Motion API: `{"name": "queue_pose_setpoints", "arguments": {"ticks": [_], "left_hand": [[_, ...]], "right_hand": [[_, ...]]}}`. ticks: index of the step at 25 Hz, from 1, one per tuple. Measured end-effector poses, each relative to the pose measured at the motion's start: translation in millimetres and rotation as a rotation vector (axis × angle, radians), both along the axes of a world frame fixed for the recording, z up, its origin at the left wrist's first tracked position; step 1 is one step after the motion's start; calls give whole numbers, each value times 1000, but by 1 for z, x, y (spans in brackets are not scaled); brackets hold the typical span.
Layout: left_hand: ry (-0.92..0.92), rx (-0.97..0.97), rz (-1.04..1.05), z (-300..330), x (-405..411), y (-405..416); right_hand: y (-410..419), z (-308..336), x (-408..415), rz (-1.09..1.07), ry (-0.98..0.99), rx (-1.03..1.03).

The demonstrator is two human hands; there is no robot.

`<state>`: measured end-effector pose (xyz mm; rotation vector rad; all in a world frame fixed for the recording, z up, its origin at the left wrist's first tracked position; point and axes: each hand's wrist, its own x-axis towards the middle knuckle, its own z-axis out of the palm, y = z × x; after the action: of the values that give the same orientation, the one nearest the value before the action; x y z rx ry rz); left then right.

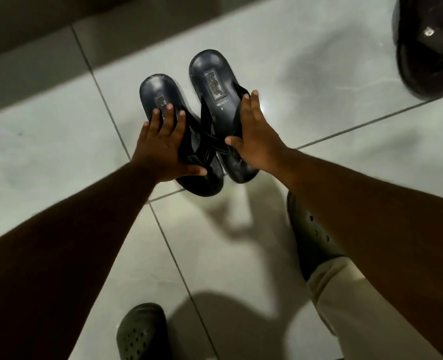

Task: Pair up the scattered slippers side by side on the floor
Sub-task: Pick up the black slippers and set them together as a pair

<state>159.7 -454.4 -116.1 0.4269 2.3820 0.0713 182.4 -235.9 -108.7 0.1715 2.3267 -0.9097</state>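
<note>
Two black flip-flop slippers lie side by side on the pale tiled floor, heels pointing away from me. The left slipper [160, 97] sits a little nearer than the right slipper [210, 74]. My left hand [163, 144] rests flat on the left slipper with fingers spread. My right hand [254, 136] presses against the right slipper's outer edge, fingers extended and thumb over its strap. The straps and toe ends are partly hidden under my hands.
Another dark sandal [425, 45] lies at the top right corner. My own feet wear dark green perforated clogs, one at the bottom [140, 333] and one at the right [308, 229]. A shadowed wall base [33, 35] runs along the top left.
</note>
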Motion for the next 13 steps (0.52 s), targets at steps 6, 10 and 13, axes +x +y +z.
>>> {"name": "queue_pose_setpoints", "arguments": {"ticks": [6, 10, 13], "left_hand": [[117, 77, 41, 32, -13, 41], [177, 141, -46, 45, -42, 143], [198, 192, -166, 37, -57, 248]], "right_hand": [[70, 24, -11, -23, 70, 92], [194, 36, -19, 33, 163, 342], [302, 36, -20, -14, 262, 507]]}}
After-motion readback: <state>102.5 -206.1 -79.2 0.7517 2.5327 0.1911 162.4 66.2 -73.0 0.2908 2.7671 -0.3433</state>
